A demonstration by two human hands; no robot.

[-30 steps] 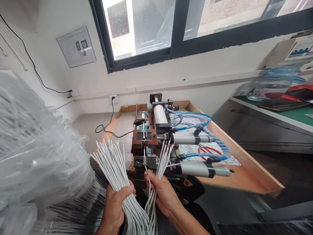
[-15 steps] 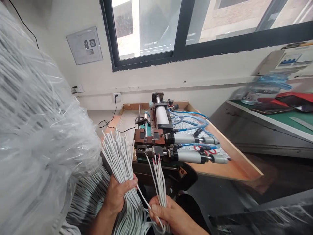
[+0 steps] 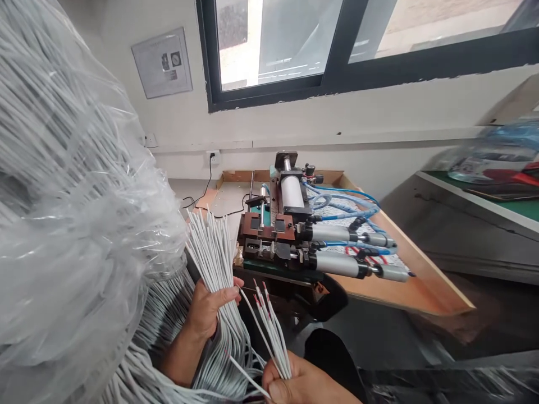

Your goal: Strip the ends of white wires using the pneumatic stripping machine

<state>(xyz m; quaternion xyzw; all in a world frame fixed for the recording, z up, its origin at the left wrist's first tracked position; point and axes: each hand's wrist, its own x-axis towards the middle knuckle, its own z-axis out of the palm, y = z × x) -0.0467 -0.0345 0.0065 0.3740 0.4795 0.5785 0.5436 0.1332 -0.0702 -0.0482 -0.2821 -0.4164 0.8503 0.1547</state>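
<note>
A thick bundle of white cables (image 3: 213, 247) stands upright in my left hand (image 3: 213, 306), whose thumb and fingers are wrapped round it. Its lower lengths curve down toward my lap. My right hand (image 3: 295, 379), lower and to the right, is closed on a smaller bunch of white cables (image 3: 273, 334) with reddish tips at their ends. One more cable with a reddish tip (image 3: 242, 367) sticks out to the left from under my right thumb. Beyond both hands stands a pneumatic wire-stripping machine (image 3: 269, 230) with silver cylinders and blue air hoses.
Large masses of white cables in clear plastic (image 3: 88, 185) fill the left side. The machine sits in a shallow wooden tray (image 3: 438, 286). A green-topped table (image 3: 517, 207) with a plastic bag (image 3: 484, 157) is at right. A window (image 3: 278, 39) is above.
My right hand has moved down, and its bunch has come away from the machine's front edge. A cable that reached toward my left hand now points left, its reddish tip free. The view has shifted left.
</note>
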